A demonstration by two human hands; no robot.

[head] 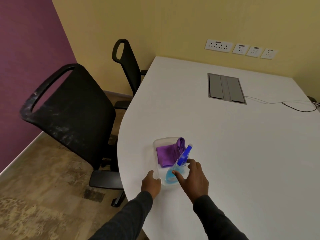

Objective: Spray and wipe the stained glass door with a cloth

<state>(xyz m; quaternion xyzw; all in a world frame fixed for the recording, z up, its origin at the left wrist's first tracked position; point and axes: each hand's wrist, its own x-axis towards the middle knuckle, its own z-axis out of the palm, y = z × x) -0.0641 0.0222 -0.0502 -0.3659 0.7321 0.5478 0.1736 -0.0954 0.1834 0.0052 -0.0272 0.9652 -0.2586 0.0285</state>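
A clear plastic tray (156, 142) sits near the rounded front edge of a white table (242, 144). Inside it lie a folded purple cloth (167, 153) and a spray bottle (174, 168) with blue liquid and a blue trigger head. My left hand (150, 183) rests against the tray's near left corner, fingers curled on its rim. Over the bottle's right side hovers my right hand (194, 177), fingers spread, thumb and forefinger either side of the bottle body without closing on it. No glass door is in view.
Two black office chairs (72, 110) (128, 64) stand left of the table, on a brown patterned floor. A grey cable hatch (225, 87) is set in the tabletop, with thin cables (294, 104) trailing right. Wall sockets (240, 49) line the yellow wall; a purple wall is at left.
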